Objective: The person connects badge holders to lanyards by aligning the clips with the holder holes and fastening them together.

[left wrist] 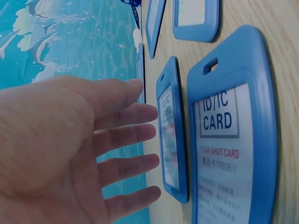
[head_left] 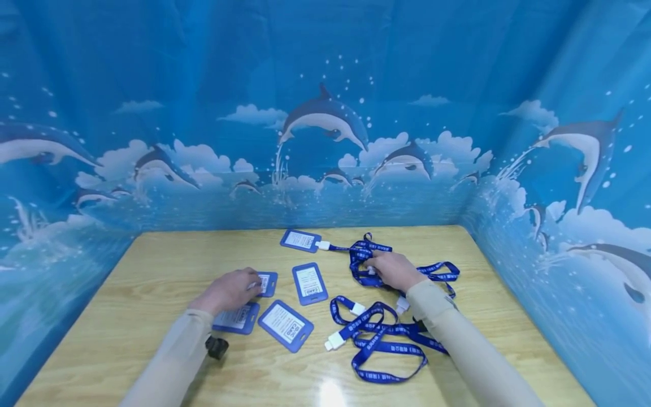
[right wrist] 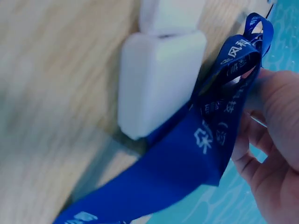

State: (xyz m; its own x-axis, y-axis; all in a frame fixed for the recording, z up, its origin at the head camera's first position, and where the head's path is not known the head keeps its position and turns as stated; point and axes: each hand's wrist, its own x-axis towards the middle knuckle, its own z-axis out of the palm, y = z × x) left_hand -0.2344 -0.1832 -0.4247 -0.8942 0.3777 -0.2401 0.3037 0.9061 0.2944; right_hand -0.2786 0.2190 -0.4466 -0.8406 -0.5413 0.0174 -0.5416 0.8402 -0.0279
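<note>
My left hand [head_left: 231,291] hovers at a blue ID card holder [head_left: 268,284], partly covering it. In the left wrist view its fingers stretch out straight, tips right at the holder's face. A second card holder [head_left: 244,321] lies nearer me, partly under that wrist. My right hand [head_left: 394,270] pinches a blue printed lanyard [right wrist: 224,107] between thumb and fingers, in a bunched pile on the right. Close to the right wrist camera is a white plastic buckle [right wrist: 161,79] on the blue strap.
Two more card holders, one upright [head_left: 309,282] and one slanted [head_left: 286,326], lie mid-table. At the back, another holder [head_left: 300,240] is joined to a strap by a white clip [head_left: 323,245]. Loose lanyards [head_left: 389,346] tangle at front right. A dolphin-print curtain [head_left: 325,186] borders the wooden table [head_left: 152,265].
</note>
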